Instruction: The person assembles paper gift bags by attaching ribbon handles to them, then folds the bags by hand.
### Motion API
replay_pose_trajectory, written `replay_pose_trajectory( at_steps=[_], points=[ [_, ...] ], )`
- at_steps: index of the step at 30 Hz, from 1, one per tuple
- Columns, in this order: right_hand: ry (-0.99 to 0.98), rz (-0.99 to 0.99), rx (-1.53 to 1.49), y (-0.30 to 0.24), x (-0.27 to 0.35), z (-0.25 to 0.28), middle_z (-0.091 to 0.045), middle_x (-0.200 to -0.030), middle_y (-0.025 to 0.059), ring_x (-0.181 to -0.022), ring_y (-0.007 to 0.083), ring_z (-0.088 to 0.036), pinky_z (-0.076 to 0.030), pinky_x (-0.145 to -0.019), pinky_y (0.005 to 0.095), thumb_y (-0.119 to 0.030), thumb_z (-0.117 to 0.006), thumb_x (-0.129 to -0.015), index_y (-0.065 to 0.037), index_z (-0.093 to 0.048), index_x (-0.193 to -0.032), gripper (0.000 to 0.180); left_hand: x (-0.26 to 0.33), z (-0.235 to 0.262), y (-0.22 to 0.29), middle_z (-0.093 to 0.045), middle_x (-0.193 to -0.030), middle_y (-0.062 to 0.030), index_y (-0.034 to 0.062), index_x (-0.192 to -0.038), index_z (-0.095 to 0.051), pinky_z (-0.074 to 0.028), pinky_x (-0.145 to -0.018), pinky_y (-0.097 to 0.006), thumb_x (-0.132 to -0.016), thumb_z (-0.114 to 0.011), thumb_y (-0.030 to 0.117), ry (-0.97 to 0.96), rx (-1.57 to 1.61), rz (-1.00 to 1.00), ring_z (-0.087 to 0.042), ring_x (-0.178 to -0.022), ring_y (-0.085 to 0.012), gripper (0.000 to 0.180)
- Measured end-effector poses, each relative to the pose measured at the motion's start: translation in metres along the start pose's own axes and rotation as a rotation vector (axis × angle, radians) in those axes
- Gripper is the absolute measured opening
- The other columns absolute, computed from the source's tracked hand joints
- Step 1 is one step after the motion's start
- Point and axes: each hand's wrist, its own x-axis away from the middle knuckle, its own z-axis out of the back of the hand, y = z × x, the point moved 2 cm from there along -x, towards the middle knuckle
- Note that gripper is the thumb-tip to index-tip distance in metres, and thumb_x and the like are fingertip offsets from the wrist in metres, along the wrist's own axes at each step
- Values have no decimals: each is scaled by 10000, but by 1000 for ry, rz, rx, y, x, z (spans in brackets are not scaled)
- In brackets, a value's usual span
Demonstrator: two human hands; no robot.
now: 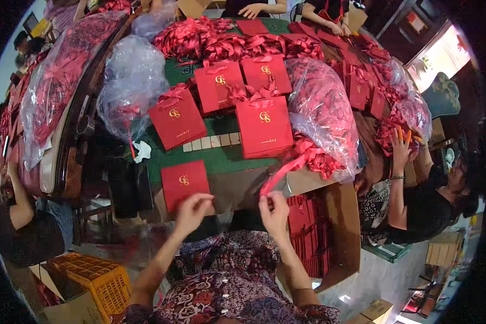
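Observation:
A flat red paper gift bag (182, 189) with a gold emblem lies at the table's near edge. My left hand (193, 214) is over its lower right corner, thumb and fingers curled together; I cannot make out anything between them. Further right, my right hand (275, 213) pinches the end of a red ribbon (279, 176). That ribbon runs up to a loose bunch of red ribbons (321, 161), which spills from the mouth of a clear plastic sack (321, 102). Beyond my hands, stacked red gift bags (265, 135) with ribbon handles stand on the green tabletop (221, 156).
An open cardboard box (344, 232) beside my right arm holds several red bags (308, 237). A crumpled clear plastic bag (132, 81) and white tissue (141, 152) lie left. An orange crate (100, 278) stands lower left. Co-workers sit around, one at the right (426, 200).

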Motion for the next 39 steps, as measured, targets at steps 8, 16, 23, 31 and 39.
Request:
replay_pose_trajectory(
  at_steps=[8,16,23,31,39],
  points=[
    [-398,434,183,-39,39,-35,-560,-905,122,-784,315,-605,-516,-660,414,-83,-690,-770,-67,-573,-952,217,0,-66,-23,-635,-1179,-75,43,-1266,-565,-502,-912,-317,-1037,-484,268,-224,956,562,-612,-1066,-162,331],
    [-582,566,165,-43,47,-44,-536,-887,112,-778,308,-589,-504,-671,414,-90,-696,-790,-58,-575,-909,173,-9,-46,-14,-644,-1006,-73,31,-1149,-565,-530,-816,-299,-990,-564,119,-77,980,409,-634,-907,-152,181],
    [-452,-236,-266,-19,25,-46,-682,-1000,63,-843,113,-629,-507,-726,260,-195,-519,-1020,1,-618,-1190,278,12,-36,4,-631,-924,-43,4,-1038,-567,-514,-758,-252,-987,-555,95,87,702,275,-596,-817,-97,105],
    [-635,-678,-646,-10,-6,-76,-681,-1040,69,-931,145,-643,-528,-799,298,-302,-515,-1021,-26,-609,-1228,357,39,-56,1,-632,-897,-27,8,-1015,-567,-496,-739,-231,-965,-567,43,11,423,164,-607,-844,-79,61],
    [-570,-608,-656,-18,-18,-71,-622,-839,11,-737,102,-608,-506,-686,248,-80,-589,-958,-21,-599,-986,66,48,-30,23,-651,-918,-84,43,-1070,-609,-502,-661,-306,-933,-636,160,-80,35,100,-635,-751,-171,182]
  ],
)
